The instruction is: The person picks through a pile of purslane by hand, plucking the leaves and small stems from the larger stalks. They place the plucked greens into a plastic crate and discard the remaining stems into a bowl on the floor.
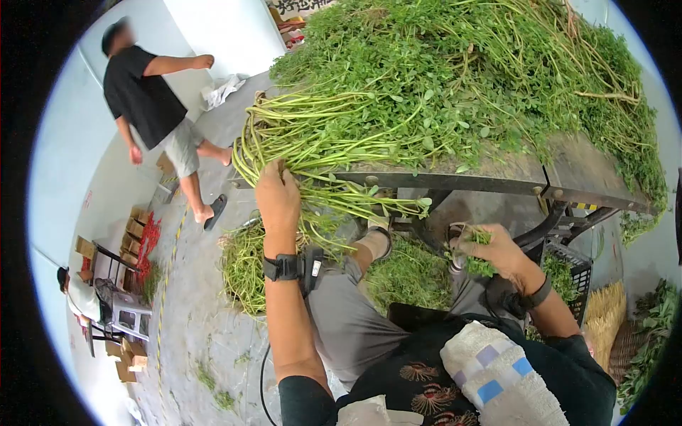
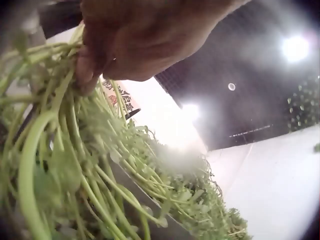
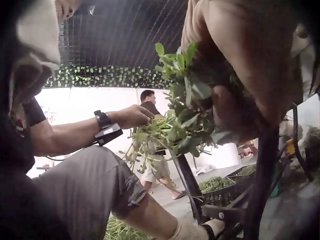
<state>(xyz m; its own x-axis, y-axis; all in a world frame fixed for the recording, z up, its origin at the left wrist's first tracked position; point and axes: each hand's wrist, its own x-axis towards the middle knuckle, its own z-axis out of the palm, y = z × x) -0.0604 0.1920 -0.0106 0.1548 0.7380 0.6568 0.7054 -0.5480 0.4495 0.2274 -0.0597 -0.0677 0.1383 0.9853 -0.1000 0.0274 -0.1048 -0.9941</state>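
In the head view my left hand [image 1: 278, 199] grips long pale-green stems [image 1: 312, 153] at the near left corner of the table, their leafy ends lying toward the heap. The left wrist view shows this hand [image 2: 145, 40] with fingers curled round stems [image 2: 65, 130] that hang below it. My right hand [image 1: 497, 250], off the table's front edge and above my lap, holds a small leafy bunch [image 1: 477, 245]. In the right wrist view leafy sprigs [image 3: 185, 110] stick out from between the fingers of my right hand [image 3: 235, 65].
A large heap of greens [image 1: 462, 71] covers much of the table [image 1: 462, 182]. Below are piles of stems [image 1: 241, 273] and cut greens [image 1: 408, 277] on the floor, with a black crate [image 1: 579, 277] at the right. One person [image 1: 145, 92] walks at the left; another sits farther back.
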